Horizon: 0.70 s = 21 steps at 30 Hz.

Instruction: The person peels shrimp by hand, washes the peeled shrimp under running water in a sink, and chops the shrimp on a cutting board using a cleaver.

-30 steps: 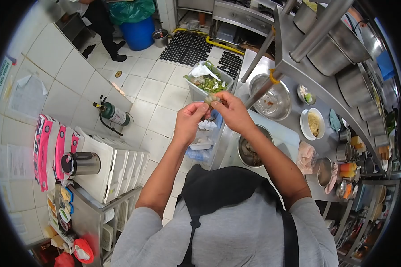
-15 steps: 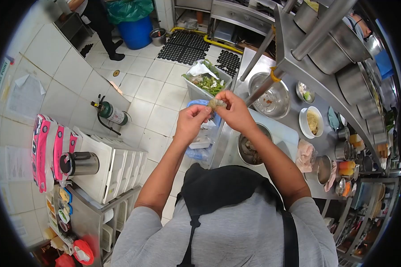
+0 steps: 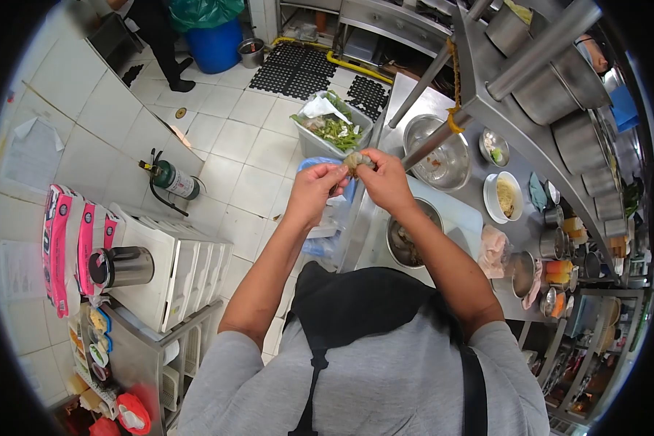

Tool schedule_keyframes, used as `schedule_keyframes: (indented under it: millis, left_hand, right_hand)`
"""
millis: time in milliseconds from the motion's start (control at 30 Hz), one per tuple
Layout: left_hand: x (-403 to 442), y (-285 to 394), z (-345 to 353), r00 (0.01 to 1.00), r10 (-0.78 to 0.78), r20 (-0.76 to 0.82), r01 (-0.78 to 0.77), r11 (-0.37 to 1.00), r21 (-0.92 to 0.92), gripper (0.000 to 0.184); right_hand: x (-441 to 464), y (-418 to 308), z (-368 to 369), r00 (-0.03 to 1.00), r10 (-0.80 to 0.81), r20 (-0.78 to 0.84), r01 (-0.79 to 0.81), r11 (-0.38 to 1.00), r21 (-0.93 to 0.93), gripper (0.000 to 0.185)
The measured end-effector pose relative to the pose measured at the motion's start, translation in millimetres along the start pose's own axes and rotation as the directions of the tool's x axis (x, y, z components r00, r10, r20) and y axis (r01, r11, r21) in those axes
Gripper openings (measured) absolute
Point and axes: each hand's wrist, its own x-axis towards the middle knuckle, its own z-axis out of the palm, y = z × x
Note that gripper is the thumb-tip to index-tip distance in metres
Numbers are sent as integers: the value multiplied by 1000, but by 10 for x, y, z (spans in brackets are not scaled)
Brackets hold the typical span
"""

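Observation:
Between both hands is a small greyish-brown shrimp (image 3: 357,161), held up over the counter's left edge. My right hand (image 3: 386,182) pinches its body between thumb and fingers. Closed at its near-left end, my left hand (image 3: 315,190) has thumb and fingertips pressed against it. Under my right forearm, a steel bowl (image 3: 398,247) with more greyish shrimp is partly hidden. That bowl stands on a white cutting board (image 3: 458,218). Below and beyond my hands, a grey bin (image 3: 323,147) holds green trimmings and white paper.
A large steel bowl (image 3: 450,171) stands by the shelf post (image 3: 432,136). A white bowl of noodles (image 3: 507,196) is farther right. The steel overhead shelf (image 3: 479,109) carries pots. On the left are a fire extinguisher (image 3: 174,179) and white drawers (image 3: 174,269). Another person's legs (image 3: 163,43) show at top left.
My left hand has moved slightly right, closer against the shrimp and my right hand. The whole view has shifted a little to the left.

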Motion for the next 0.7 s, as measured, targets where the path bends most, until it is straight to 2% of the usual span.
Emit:
schedule_keyframes:
  millis: [33, 133, 233, 333, 433, 533, 700]
  left_hand:
    - [7, -23, -5, 1000, -1, -6, 1, 1000, -1, 19]
    - [8, -53, -56, 1000, -18, -18, 17, 999, -28, 18]
    - [31, -95, -103, 998, -34, -59, 30, 997, -65, 18]
    - [57, -141, -145, 995, -6, -104, 0, 998, -61, 18]
    - [90, -221, -130, 990, 87, -108, -86, 996, 8, 19]
    - [111, -278, -109, 990, 124, -63, -119, 990, 77, 20]
    - [95, -266, -109, 991, 134, -26, -126, 973, 192, 22]
  right_hand:
    - [13, -12, 10, 1000, 7, -13, -7, 999, -42, 18]
    - [68, 86, 69, 960, -273, -67, 247, 932, -264, 19]
    - [91, 97, 79, 862, -505, -48, 397, 730, -556, 19]
    - [30, 16, 116, 987, -157, -20, 152, 973, -175, 18]
    - [106, 157, 65, 986, 97, 139, -114, 986, 124, 18]
    - [159, 257, 43, 978, 121, 171, -151, 973, 174, 16]
    - [155, 231, -35, 966, 155, 206, -156, 988, -14, 18]
